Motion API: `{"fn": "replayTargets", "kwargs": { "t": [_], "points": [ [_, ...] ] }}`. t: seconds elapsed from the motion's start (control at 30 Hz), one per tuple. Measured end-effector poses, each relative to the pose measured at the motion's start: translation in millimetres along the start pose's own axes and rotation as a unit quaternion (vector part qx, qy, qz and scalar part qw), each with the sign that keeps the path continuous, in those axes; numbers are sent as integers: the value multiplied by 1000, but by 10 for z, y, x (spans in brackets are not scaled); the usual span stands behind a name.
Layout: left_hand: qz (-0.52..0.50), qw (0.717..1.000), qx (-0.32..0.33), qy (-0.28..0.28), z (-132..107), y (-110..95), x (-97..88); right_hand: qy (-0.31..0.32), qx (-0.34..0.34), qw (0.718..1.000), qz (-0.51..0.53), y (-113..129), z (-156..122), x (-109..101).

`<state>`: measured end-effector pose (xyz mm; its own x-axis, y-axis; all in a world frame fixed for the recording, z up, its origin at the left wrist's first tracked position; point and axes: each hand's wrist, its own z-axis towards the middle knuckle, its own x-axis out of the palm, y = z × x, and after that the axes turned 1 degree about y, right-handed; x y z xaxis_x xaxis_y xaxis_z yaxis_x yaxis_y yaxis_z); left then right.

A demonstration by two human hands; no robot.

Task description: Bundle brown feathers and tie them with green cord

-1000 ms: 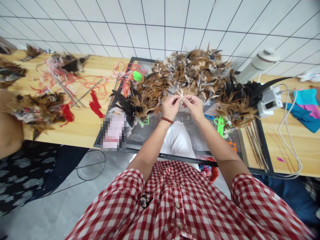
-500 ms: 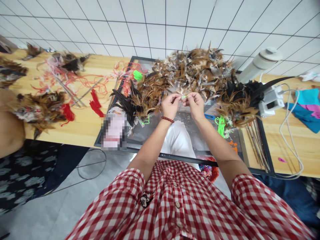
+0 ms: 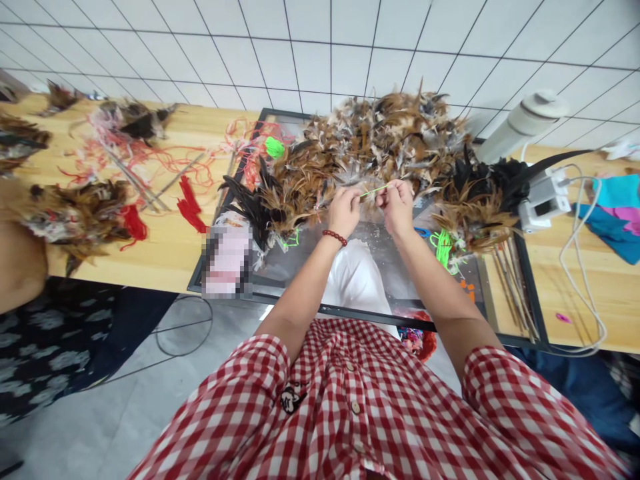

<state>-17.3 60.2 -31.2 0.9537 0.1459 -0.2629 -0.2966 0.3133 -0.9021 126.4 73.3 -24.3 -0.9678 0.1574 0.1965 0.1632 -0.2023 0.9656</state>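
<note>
A thin green string (image 3: 373,191) stretches between my two hands, above the middle of a black-framed glass panel. My left hand (image 3: 344,208), with a beaded bracelet at the wrist, pinches one end. Fingers of my right hand (image 3: 399,203) are closed on the other end. A pale, fluffy feather bit shows close behind the string; whether it is tied on I cannot tell. Right beyond the hands rises a large heap of brown feathers (image 3: 395,137). Black feathers (image 3: 255,200) lie left of my left hand, and a bundle of green string (image 3: 441,248) lies right of my right forearm.
White flask (image 3: 523,127) and a white power socket (image 3: 543,203) with a looping cable stand at the right. Thin sticks (image 3: 515,287) lie by the panel's right edge. At left are red strings (image 3: 190,205), feather bunches (image 3: 85,220) and another person's arm (image 3: 20,247).
My hands have moved apart, and the green string between them is now longer and drawn straight, rising toward my right hand.
</note>
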Motion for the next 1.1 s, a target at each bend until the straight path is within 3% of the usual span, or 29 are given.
{"fn": "replayTargets", "kwargs": {
  "t": [0.13, 0.23, 0.37, 0.47, 0.77, 0.93, 1.1],
  "points": [
    [-103, 993, -35, 38, 11, -30, 92, 49, 14, 999, 12, 51, -33, 24],
    [-177, 977, -103, 53, 5, -71, 114, 88, 2, 996, 11, 118, -39, 12],
    [-295, 930, -199, 90, -12, -150, 62, 82, -4, 997, -2, 171, -9, -28],
    [-356, 900, -217, 124, -3, -196, 15, 76, 4, 997, 2, 165, 14, -56],
    [-410, 859, -252, 174, 29, -185, -6, 134, 13, 990, -44, 273, -70, -9],
    [-392, 861, -275, 170, 9, -267, -35, 108, -25, 991, -76, 255, -31, -30],
    [-392, 861, -292, 144, -4, -358, -35, 66, -7, 997, -48, 146, 61, -100]
  ]
}}
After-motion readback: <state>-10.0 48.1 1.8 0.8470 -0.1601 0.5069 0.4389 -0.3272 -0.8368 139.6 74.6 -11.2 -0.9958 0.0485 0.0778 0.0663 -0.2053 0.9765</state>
